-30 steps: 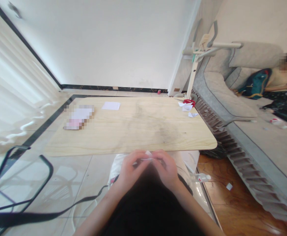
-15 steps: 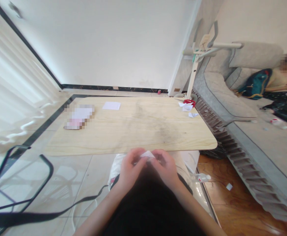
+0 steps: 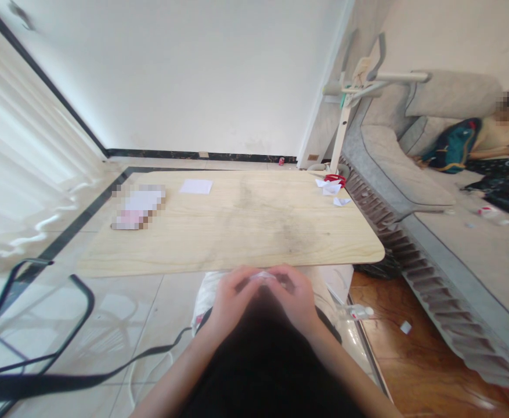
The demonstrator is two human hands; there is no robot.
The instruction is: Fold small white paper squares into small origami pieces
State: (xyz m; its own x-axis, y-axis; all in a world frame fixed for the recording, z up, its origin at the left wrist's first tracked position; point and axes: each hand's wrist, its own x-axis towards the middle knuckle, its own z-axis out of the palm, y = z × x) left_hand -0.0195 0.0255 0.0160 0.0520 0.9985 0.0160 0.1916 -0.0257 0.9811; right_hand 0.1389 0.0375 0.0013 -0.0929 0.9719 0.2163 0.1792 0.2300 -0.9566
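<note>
Just off the near edge of the wooden table [image 3: 219,232], both hands pinch a small piece of folded white paper [image 3: 263,275]. My left hand [image 3: 235,290] is closed on its left side and my right hand [image 3: 295,292] on its right. Fingers cover most of the paper, so its full shape is hidden. At the table's far right lie several folded white paper pieces [image 3: 330,187] beside a red-handled object [image 3: 336,180]. One more folded piece [image 3: 342,202] lies nearer. A flat white sheet [image 3: 196,186] rests at the far left.
A blurred-out white and pink item [image 3: 139,208] lies on the table's left. A dark metal frame [image 3: 84,296] stands at lower left. To the right are a grey sofa [image 3: 428,191] with a seated person [image 3: 498,133], and a plastic bottle [image 3: 361,312] on the floor.
The paper's raised white point has tipped down between my fingers, so less of it shows. My fingertips have drawn closer together over it.
</note>
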